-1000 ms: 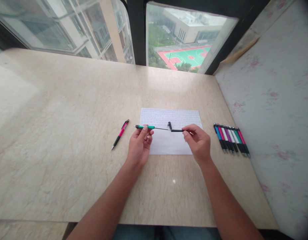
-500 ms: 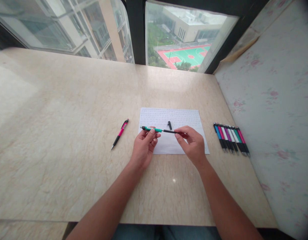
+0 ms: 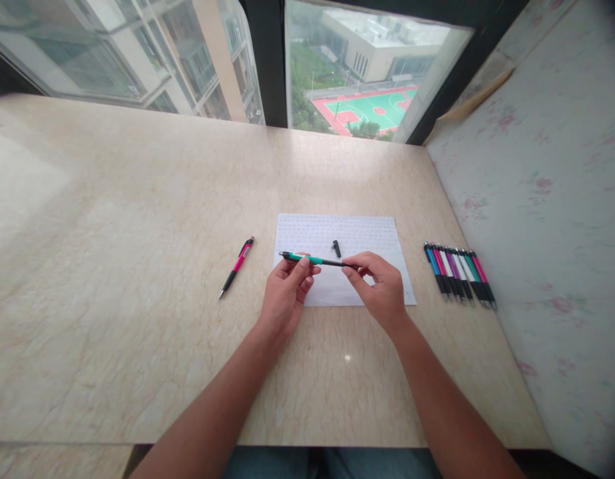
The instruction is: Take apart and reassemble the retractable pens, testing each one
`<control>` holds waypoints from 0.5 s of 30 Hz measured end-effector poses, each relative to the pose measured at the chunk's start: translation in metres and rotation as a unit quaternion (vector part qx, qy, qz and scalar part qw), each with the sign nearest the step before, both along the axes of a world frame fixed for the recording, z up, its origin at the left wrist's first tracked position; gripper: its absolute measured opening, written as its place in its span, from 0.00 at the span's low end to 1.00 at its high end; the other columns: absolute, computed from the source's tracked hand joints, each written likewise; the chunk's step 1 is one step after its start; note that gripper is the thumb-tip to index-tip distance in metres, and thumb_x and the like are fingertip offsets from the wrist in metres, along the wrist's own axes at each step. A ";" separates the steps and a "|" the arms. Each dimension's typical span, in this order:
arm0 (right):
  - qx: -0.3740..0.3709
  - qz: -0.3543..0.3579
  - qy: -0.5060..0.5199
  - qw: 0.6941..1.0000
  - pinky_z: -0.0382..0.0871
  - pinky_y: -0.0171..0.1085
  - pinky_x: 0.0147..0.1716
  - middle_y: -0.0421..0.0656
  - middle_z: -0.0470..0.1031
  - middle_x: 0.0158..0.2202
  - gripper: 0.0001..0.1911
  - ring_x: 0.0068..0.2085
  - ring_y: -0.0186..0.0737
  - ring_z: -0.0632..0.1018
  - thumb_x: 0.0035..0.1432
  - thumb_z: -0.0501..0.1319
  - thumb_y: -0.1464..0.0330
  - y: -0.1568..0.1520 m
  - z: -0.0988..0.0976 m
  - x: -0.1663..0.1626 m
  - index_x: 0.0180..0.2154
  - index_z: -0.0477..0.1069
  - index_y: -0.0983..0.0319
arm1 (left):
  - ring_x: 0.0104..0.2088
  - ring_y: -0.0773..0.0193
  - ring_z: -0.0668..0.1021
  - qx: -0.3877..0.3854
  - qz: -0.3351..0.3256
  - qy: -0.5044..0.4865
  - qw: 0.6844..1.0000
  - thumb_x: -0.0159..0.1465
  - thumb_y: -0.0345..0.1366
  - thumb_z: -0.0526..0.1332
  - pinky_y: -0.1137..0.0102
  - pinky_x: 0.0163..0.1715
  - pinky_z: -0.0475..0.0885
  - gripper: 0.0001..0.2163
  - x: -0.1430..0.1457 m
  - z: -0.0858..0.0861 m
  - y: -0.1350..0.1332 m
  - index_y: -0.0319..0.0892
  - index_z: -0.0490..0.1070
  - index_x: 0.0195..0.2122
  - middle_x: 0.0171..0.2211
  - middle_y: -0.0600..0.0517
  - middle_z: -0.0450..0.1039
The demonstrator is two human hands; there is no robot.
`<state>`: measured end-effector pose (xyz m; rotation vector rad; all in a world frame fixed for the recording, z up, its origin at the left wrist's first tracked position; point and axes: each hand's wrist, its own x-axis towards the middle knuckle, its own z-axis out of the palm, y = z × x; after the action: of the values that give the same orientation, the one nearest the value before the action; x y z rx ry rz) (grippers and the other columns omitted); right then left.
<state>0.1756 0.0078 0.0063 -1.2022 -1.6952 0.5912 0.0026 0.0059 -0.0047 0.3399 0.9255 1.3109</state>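
Observation:
My left hand [image 3: 289, 283] pinches the green barrel of a ballpoint pen [image 3: 315, 260], which lies level above the paper. Its black grip section [image 3: 332, 263] meets the green part with no gap showing. Thumb and fingers of my right hand [image 3: 380, 283] are closed on the far right end of that black section, and the tip is partly hidden by them. Under the pen is a sheet of paper [image 3: 387, 293] with rows of handwriting on its upper half. A small black piece [image 3: 336, 249], perhaps a cap, rests on the sheet just beyond the pen.
Left of the paper a pink and black pen [image 3: 236, 267] lies slanted on the stone-patterned counter [image 3: 112, 279]. Several coloured pens [image 3: 458, 273] lie side by side at the right, near the flowered wall [image 3: 562, 233]. Windows [image 3: 372, 80] border the back.
The black grip section has come left against the green barrel, closing the gap between them. My right hand moved slightly left with it; my left hand stayed nearly still.

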 end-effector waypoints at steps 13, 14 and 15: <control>-0.030 -0.008 -0.024 0.999 0.63 0.35 0.27 0.39 0.71 0.22 0.19 0.25 0.33 0.71 0.67 0.54 0.64 -0.002 -0.001 0.002 0.24 0.69 0.61 | 0.32 0.72 0.78 0.007 -0.036 0.012 0.999 0.54 0.34 0.72 0.82 0.27 0.70 0.12 0.001 0.005 -0.003 0.38 0.76 0.38 0.37 0.50 0.77; -0.043 0.000 -0.018 0.999 0.64 0.35 0.28 0.39 0.72 0.23 0.18 0.26 0.34 0.72 0.68 0.53 0.64 -0.002 -0.001 0.002 0.26 0.71 0.61 | 0.32 0.72 0.78 0.007 -0.034 0.013 0.999 0.54 0.34 0.72 0.82 0.28 0.70 0.12 0.002 0.005 -0.003 0.38 0.76 0.38 0.37 0.50 0.77; -0.053 0.010 -0.011 0.998 0.65 0.35 0.28 0.40 0.74 0.26 0.16 0.28 0.35 0.74 0.67 0.54 0.63 -0.002 -0.002 0.002 0.29 0.72 0.60 | 0.32 0.72 0.78 0.007 -0.032 0.014 0.999 0.54 0.34 0.72 0.81 0.28 0.70 0.12 0.002 0.005 -0.003 0.38 0.76 0.38 0.37 0.50 0.77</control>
<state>0.1777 0.0062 0.0045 -1.2726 -1.7140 0.6894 0.0044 0.0032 -0.0001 0.3976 0.9223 1.2571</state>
